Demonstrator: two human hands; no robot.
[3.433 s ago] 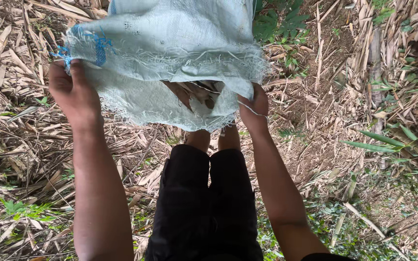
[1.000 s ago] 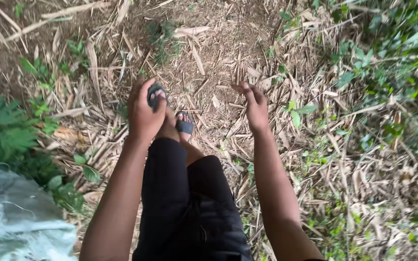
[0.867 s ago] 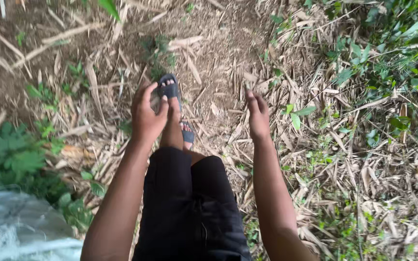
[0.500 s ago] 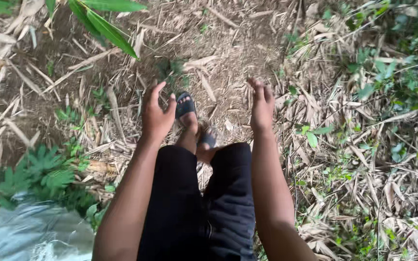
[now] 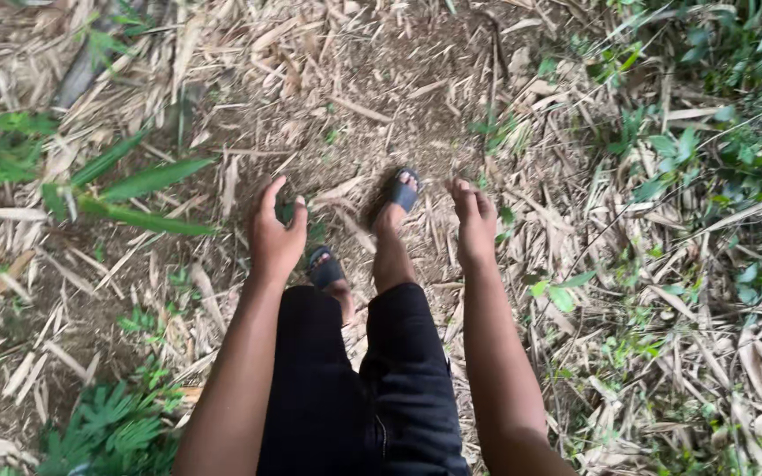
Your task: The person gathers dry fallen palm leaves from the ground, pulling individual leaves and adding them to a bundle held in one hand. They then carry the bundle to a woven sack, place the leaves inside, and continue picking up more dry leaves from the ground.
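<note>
Sack gone from lower-left corner since half a second back; only fern [image 5: 108,432] there now. Right foot now in front, left behind; before, the other way round. Both hands empty then and now. Left hand [image 5: 275,234]: fingers loosely spread, holding nothing, over the ground just beside left sandal [image 5: 324,267]. Right hand [image 5: 475,225]: fingers relaxed, slightly curled, empty, near right sandal [image 5: 401,189]. Count: two hands, two sandals, one pair black shorts [image 5: 359,388]. Dry leaves [image 5: 646,291] all round, dirt path [image 5: 372,79] ahead.

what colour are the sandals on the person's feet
The sandals look dark blue-grey, with a plain strap and no pattern visible. The head view shows this best, on the forward foot.
</note>
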